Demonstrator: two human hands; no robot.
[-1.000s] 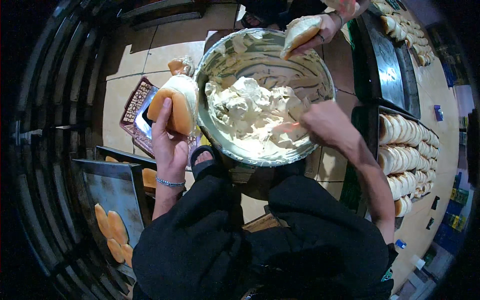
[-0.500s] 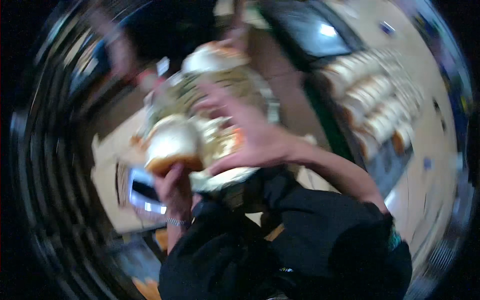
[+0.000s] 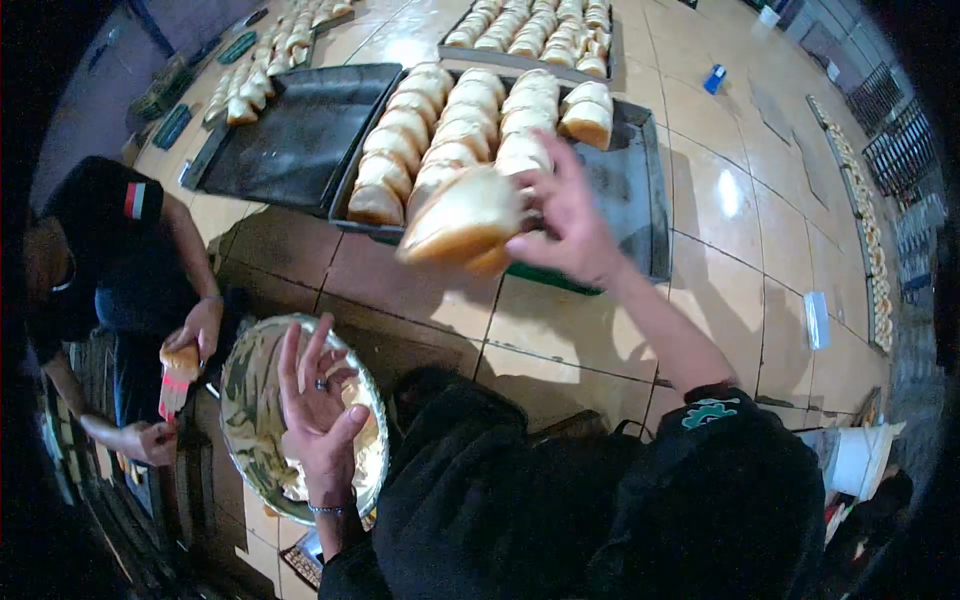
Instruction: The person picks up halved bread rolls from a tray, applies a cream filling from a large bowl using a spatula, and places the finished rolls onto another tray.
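My right hand point(image 3: 575, 215) is stretched forward, its fingers at the right end of a bun point(image 3: 465, 215) with a pale cream coating and golden-brown sides. The bun is slightly blurred and hangs in front of the near edge of a dark baking tray point(image 3: 655, 205). Rows of pale-topped buns point(image 3: 465, 130) stand in that tray, leaning close together. Over a round metal basin point(image 3: 232, 440) with pale cream smeared inside, my left hand point(image 3: 325, 430) is raised, fingers spread and palm bare. It wears a ring and a bracelet.
To the left a co-worker's hands hold a bun point(image 3: 180, 355) and a red brush point(image 3: 173, 392). A dark baking tray point(image 3: 290, 130) adjoins the bun tray; another loaded tray point(image 3: 612, 65) lies beyond. A white bucket point(image 3: 858, 460) stands at right on the tiled floor point(image 3: 720, 330).
My view has swung from the basin toward the trays. The bun that was in my left hand is gone from it; my right hand, empty before, now has a bun out by the tray.
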